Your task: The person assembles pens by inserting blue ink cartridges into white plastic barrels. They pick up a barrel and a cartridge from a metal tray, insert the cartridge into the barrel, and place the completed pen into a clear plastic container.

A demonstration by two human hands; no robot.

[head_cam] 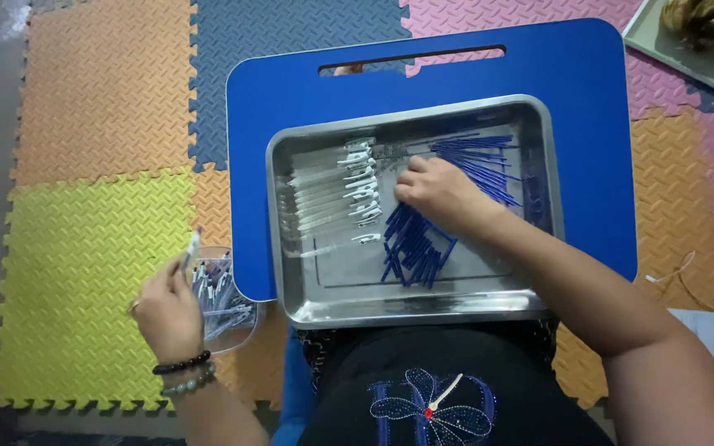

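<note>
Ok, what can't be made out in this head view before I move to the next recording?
- Right hand: fingertips curl down among the blue pen parts, so whether they pinch one is hidden.
- Left hand: its back covers part of the clear container; the contents are too small and blurred to identify.
- Pale tray, top right: cut off by the frame edge; the dark items on it are unclear.
- Steel tray: near rim partly hidden by the person's dark shirt.

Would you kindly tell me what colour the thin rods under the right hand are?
The thin plastic rods are dark blue, seen best in the head view.
</note>
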